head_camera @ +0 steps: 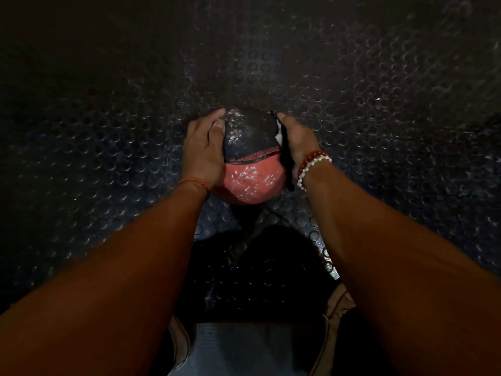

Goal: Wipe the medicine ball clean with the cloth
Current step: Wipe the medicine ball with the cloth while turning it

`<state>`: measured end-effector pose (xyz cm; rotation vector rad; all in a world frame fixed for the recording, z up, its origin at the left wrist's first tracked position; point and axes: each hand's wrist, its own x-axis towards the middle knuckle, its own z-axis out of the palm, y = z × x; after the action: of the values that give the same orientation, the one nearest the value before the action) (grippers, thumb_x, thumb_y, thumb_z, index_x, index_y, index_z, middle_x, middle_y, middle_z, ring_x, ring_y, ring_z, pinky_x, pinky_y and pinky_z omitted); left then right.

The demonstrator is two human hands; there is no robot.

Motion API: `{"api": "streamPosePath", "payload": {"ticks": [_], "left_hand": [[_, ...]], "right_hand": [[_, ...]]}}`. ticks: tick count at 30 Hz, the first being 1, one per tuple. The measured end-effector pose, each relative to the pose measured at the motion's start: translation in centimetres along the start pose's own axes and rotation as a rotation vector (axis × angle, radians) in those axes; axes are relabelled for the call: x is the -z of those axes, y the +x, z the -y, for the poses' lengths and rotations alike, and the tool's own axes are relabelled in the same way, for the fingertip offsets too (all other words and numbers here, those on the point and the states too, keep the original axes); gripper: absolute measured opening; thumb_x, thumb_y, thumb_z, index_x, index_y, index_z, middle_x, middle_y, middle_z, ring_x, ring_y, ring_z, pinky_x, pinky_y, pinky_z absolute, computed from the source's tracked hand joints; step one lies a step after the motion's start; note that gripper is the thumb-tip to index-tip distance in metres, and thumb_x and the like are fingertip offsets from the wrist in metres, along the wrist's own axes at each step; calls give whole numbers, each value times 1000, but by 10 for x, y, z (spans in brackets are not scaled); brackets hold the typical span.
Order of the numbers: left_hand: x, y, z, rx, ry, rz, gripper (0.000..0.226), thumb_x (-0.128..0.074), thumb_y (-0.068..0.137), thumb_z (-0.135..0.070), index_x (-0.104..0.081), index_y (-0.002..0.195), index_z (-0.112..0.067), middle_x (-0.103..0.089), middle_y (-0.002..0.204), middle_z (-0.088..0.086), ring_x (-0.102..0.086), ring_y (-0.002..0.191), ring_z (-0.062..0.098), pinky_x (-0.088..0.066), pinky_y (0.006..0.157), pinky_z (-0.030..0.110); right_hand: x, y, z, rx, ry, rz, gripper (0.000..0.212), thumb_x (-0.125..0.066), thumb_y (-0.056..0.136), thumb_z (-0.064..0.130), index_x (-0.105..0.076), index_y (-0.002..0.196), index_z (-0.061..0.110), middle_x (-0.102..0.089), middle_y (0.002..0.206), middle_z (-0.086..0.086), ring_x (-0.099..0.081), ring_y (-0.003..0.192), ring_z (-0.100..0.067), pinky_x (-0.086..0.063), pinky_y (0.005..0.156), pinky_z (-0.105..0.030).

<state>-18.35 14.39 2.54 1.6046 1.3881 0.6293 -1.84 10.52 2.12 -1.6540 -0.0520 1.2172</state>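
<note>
Although the cloth (286, 158) is already against the medicine ball (253, 156), the wipe looks far from finished: white flecks and smears speckle the ball's black upper half and cluster thickly on the red lower half, from about 5 to 7 o'clock on its face. No part of the visible surface reads as plainly clean, so most of the job appears to be left.

A person holds the ball just above the centre of the view, over a studded rubber floor (379, 104); whether it rests on that floor or is lifted off it cannot be told. The left hand (203, 151) cups the ball's 9 o'clock side, fingers curled round it and thumb on the black half. The right hand (298, 139) grips the dark cloth and presses it to the 3 o'clock side, a strip hanging toward 5 o'clock.

The ball is textured, with a thin dark seam dividing the two colours. Bead bracelets (311, 166) circle the right wrist, a thread band (193, 183) the left.
</note>
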Motion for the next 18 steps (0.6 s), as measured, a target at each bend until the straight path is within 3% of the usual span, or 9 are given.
{"api": "streamPosePath", "payload": {"ticks": [3,6,7,9,11,13,15,18], "left_hand": [[-1,2,-1,23,2,-5,34,-39,104,-29,-59,132,-26,-47,128,0,-47,115,6,-34,107,21],[-2,6,-3,46,-20,-9,33,-42,104,-27,-61,130,-25,-46,123,-2,-49,115,8,-34,106,20],[-2,7,-4,46,-22,-7,32,-42,104,-27,-61,130,-25,-45,121,-4,-49,114,8,-33,105,18],[-2,8,-4,43,-16,2,33,-41,104,-26,-61,130,-24,-44,120,-5,-48,113,6,-31,101,14],[-1,8,-4,34,-10,11,33,-41,104,-26,-61,130,-24,-46,123,-3,-47,111,4,-30,99,11],[0,8,-2,39,-13,16,33,-41,104,-26,-60,131,-25,-47,126,0,-47,112,4,-30,99,10],[1,8,-1,23,-16,22,33,-41,104,-27,-60,131,-25,-47,125,0,-48,113,5,-31,99,9],[3,9,4,55,-48,13,33,-45,102,-31,-60,131,-24,-49,127,0,-50,116,7,-34,100,8]], "right_hand": [[1,-2,-5,-78,59,-50,33,-60,89,30,-72,105,5,-71,110,-15,-66,106,-33,-53,96,-46],[-6,-32,-16,206,-177,-192,22,-53,89,32,-72,83,21,-70,95,-4,-67,92,-23,-53,92,-44],[-10,-45,-21,316,-290,-234,22,-51,90,34,-72,91,25,-67,104,-3,-64,97,-20,-50,95,-42],[-17,-64,-32,495,-565,-244,37,-49,91,37,-63,124,29,-49,139,-2,-48,126,-18,-37,110,-37],[-18,-65,-31,574,-684,-190,47,-48,92,41,-52,137,30,-34,151,-1,-34,139,-19,-28,115,-37],[-14,-49,-22,596,-676,-115,47,-48,90,43,-53,136,32,-40,147,0,-39,135,-17,-32,113,-36],[-9,-32,-12,580,-621,-44,46,-49,86,45,-60,129,32,-55,129,-2,-53,119,-14,-41,106,-36],[-3,-10,-7,410,-346,19,31,-56,81,40,-74,99,21,-69,102,-8,-64,96,-19,-49,95,-45]]}}
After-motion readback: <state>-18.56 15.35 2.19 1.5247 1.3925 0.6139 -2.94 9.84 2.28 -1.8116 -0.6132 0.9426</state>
